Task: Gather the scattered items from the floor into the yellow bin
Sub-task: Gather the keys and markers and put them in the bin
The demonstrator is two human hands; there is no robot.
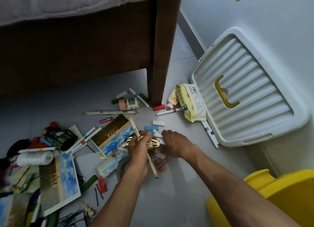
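Most of the clutter is not yet gathered, judging by how much lies on the floor (178, 189). The yellow bin (275, 198) stands at the floor's near right corner; its inside cannot be seen, so what it holds cannot be told. Its white lid (246, 90) lies flat by the wall at the right, long axis running from the far left toward the near right.

Largest among the loose things are the sky-and-field pictures (62, 179), spread along the left side. Next come the yellow wipes pack (190, 102) against the lid's left edge, a white bottle (34, 158) lying on its side at the left, then markers, small coloured blocks and hairpins near the bed leg (158, 56).

The left hand (138, 150) grips a bundle: a chopstick (153, 167) whose long axis runs from far left to near right, its dark tip pointing toward the person, plus a gold hair comb (153, 142). The right hand (175, 143) reaches down over short white sticks (157, 133) with fingers curled; whether it already pinches one I cannot tell.
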